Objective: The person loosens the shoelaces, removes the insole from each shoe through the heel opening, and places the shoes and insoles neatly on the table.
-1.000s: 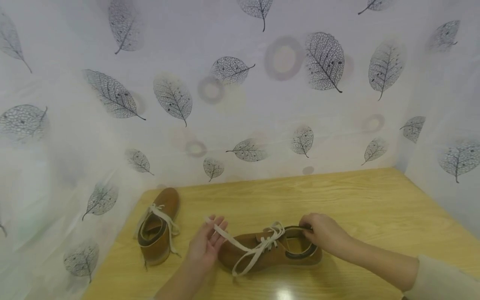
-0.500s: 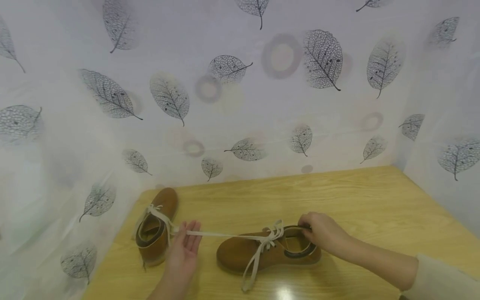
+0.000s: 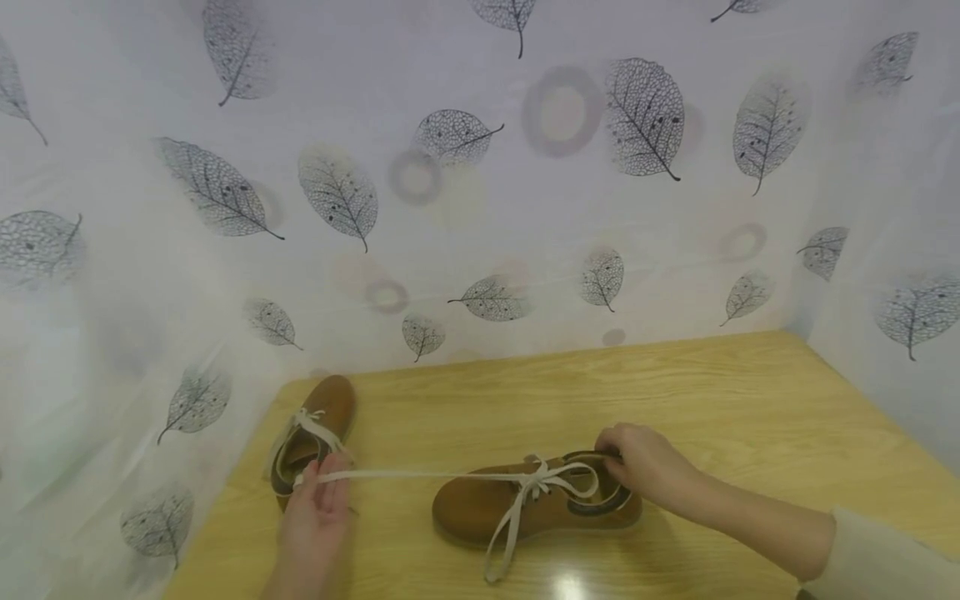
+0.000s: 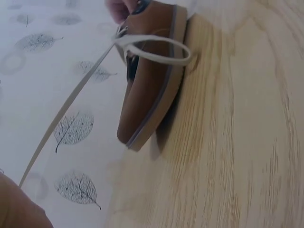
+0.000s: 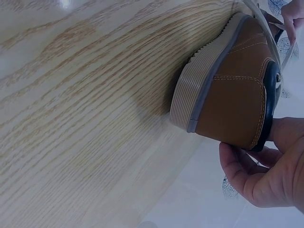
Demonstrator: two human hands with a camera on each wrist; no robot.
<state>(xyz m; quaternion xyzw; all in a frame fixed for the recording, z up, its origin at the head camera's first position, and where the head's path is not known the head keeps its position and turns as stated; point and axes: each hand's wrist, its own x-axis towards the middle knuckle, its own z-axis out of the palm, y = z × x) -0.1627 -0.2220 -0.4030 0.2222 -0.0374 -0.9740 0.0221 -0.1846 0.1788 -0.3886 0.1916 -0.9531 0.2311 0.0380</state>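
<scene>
A brown leather shoe (image 3: 468, 510) with a pale sole lies on the table, toe to the left. Its cream shoelace (image 3: 408, 474) is pulled taut leftward from the knot, and my left hand (image 3: 315, 512) pinches the far end. A loop of lace droops over the shoe's opening, while another strand hangs down the near side. At the heel, my right hand (image 3: 648, 462) grips the dark collar, thumb and fingers on either side of it; the right wrist view shows this hand (image 5: 270, 175) at the heel (image 5: 232, 111). The left wrist view shows the lace (image 4: 66, 104) running toward my thumb.
A second brown shoe (image 3: 337, 404) with cream laces stands at the table's left, partly hidden behind my left hand. Leaf-printed white sheeting (image 3: 525, 208) rises behind and beside the wooden table (image 3: 712, 392).
My left hand has moved left with the lace end, drawing the lace straight. One bow loop has slipped out, and the remaining loop now lies over the opening. My right hand stays at the heel.
</scene>
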